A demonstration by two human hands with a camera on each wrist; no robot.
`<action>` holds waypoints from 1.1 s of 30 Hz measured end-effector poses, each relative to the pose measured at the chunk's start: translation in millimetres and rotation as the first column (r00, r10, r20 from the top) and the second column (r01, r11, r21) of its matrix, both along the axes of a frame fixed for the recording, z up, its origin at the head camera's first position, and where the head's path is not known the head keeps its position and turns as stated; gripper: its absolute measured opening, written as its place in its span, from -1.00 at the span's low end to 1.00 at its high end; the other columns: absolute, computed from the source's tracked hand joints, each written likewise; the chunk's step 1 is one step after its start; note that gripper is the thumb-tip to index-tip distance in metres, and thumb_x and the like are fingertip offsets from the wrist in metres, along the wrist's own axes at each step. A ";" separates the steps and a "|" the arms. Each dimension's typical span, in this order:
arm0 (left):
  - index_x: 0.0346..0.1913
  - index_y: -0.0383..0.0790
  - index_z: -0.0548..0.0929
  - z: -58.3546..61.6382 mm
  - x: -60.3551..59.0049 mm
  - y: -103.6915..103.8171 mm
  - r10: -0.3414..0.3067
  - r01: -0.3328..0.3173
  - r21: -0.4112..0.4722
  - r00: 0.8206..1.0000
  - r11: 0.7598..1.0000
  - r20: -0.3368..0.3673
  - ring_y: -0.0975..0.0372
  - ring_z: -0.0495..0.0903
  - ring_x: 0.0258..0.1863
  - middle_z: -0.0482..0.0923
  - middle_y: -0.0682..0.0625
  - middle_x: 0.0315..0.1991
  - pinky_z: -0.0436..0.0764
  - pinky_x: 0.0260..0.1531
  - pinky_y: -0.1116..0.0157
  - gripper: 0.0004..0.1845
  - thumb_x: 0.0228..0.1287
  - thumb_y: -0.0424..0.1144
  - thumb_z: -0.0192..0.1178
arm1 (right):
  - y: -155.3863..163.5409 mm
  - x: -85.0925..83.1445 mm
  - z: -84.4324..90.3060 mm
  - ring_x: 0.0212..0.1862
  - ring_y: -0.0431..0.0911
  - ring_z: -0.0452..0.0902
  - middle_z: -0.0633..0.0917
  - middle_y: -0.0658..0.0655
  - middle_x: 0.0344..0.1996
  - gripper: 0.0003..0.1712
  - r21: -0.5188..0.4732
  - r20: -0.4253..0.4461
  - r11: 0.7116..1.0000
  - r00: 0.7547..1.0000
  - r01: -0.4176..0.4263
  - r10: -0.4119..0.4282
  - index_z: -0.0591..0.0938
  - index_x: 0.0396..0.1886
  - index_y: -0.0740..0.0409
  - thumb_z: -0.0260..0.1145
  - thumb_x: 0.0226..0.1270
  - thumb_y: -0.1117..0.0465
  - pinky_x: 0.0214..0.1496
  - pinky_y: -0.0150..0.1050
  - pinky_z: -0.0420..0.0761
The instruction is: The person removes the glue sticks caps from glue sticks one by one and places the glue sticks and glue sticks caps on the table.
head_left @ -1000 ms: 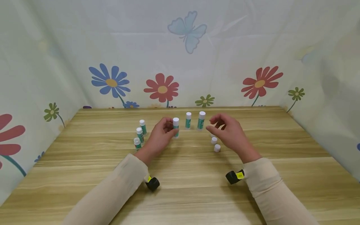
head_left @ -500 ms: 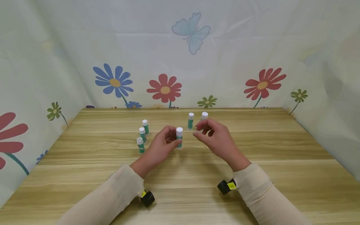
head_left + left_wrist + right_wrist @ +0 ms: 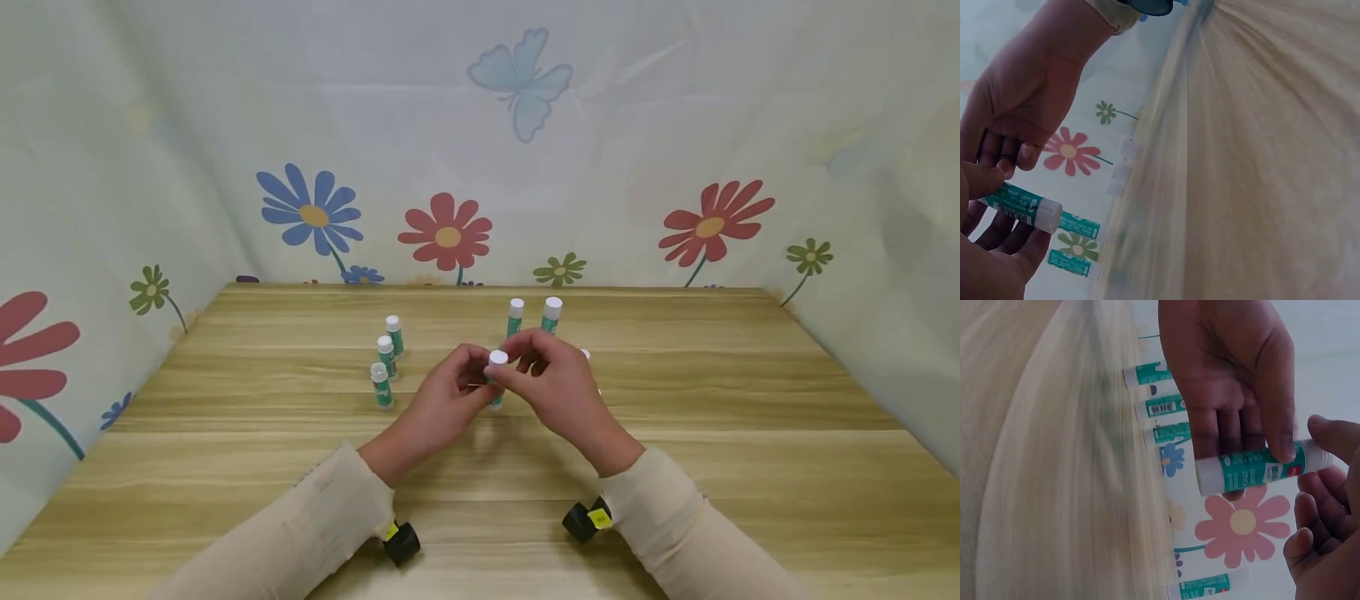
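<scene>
A glue stick (image 3: 1260, 470) is held roughly upright between the two hands, apparently raised a little over the counter (image 3: 225, 433). Its body is pinched by the fingers of the left hand (image 3: 442, 404), with the thumb laid along the label. At the upper end, the white cap (image 3: 498, 357) is taken between the thumb and fingers of the right hand (image 3: 562, 392); how firmly it is pressed cannot be told.

Half a second ago the right hand was held apart from the stick; the gap has since been closed. By this, it is judged, the cap is brought into work, with the body steadied by one hand and the top handled by the other.

To the left, three more sticks are stood in a row, and an open top is shown by the nearest stick (image 3: 381, 392). Beyond the hands, two white-topped sticks (image 3: 551, 315) are stood side by side, partly covered. Behind the right hand, small loose caps (image 3: 587, 355) are mostly hidden. The counter is backed by a flowered cloth (image 3: 615, 133).
</scene>
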State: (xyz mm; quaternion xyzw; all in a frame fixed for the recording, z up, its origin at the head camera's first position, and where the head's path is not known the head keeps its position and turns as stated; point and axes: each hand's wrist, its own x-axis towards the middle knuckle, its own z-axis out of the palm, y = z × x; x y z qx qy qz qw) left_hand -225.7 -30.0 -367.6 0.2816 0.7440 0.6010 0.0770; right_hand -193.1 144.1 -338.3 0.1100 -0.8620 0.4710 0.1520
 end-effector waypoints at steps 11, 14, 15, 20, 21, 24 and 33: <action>0.12 -0.09 0.45 1.6 0.8 -2.1 0.018 -0.017 -0.028 1.000 0.999 0.015 0.20 0.52 0.12 0.53 0.04 0.06 0.55 0.18 0.20 -0.70 0.38 -0.28 0.17 | -1.6 -0.7 4.5 -0.32 -0.09 0.49 0.65 -0.03 -0.34 -0.77 0.050 0.000 0.997 0.998 -0.061 0.061 0.64 -0.09 -0.04 0.35 0.30 0.04 -0.28 -0.29 0.55; 0.14 -0.10 0.45 2.3 0.1 -3.3 -0.001 0.001 -0.020 1.000 1.000 0.015 0.19 0.52 0.12 0.52 0.03 0.07 0.54 0.19 0.19 -0.69 0.38 -0.28 0.16 | 1.7 -0.8 6.0 -0.25 -0.09 0.50 0.65 -0.02 -0.24 -0.76 0.051 0.005 0.989 0.990 -0.138 0.138 0.63 -0.01 -0.03 0.27 0.38 0.08 -0.24 -0.28 0.56; 0.14 -0.11 0.44 2.6 -0.1 -3.7 -0.008 0.009 -0.016 1.000 1.000 0.016 0.19 0.52 0.12 0.52 0.02 0.08 0.54 0.19 0.18 -0.69 0.39 -0.28 0.16 | 2.7 -0.8 6.3 -0.23 -0.09 0.50 0.65 -0.03 -0.20 -0.75 0.051 0.009 0.986 0.987 -0.160 0.160 0.63 0.02 -0.03 0.24 0.40 0.08 -0.23 -0.28 0.56; 0.14 -0.09 0.44 3.1 -0.2 -5.5 -0.012 0.012 -0.008 1.000 1.000 0.013 0.19 0.52 0.12 0.52 0.03 0.07 0.55 0.19 0.20 -0.68 0.38 -0.26 0.16 | 3.3 -0.7 5.1 -0.18 -0.09 0.50 0.64 -0.02 -0.13 -0.66 0.027 0.027 0.985 0.985 -0.170 0.169 0.59 0.12 -0.07 0.27 0.38 0.05 -0.20 -0.28 0.55; 0.14 -0.09 0.44 2.9 -0.4 -5.5 -0.011 0.011 -0.005 1.000 1.000 0.009 0.20 0.52 0.11 0.52 0.03 0.07 0.55 0.18 0.21 -0.68 0.38 -0.26 0.17 | 2.3 -0.7 3.9 -0.19 -0.09 0.50 0.63 -0.02 -0.15 -0.64 0.015 0.029 0.989 0.989 -0.146 0.146 0.58 0.11 -0.09 0.31 0.34 0.02 -0.19 -0.28 0.55; 0.14 -0.09 0.45 2.5 -0.5 -5.0 -0.017 0.017 0.002 1.000 1.000 0.007 0.19 0.54 0.10 0.52 0.01 0.06 0.57 0.15 0.23 -0.69 0.38 -0.27 0.16 | -1.6 -1.2 -0.4 -0.24 -0.09 0.49 0.61 0.00 -0.28 -0.61 -0.025 0.032 0.997 0.997 -0.066 0.067 0.56 -0.02 -0.08 0.42 0.21 -0.04 -0.22 -0.31 0.53; 0.14 -0.08 0.44 1.0 0.7 -3.3 -0.034 0.034 -0.013 0.999 0.999 -0.011 0.22 0.52 0.10 0.51 0.05 0.08 0.56 0.15 0.23 -0.70 0.40 -0.24 0.14 | -4.3 2.3 2.6 -0.35 -0.03 0.45 0.62 0.02 -0.40 -0.74 -0.042 0.031 0.999 0.999 -0.017 0.019 0.62 -0.18 -0.03 0.45 0.18 0.04 -0.34 -0.32 0.50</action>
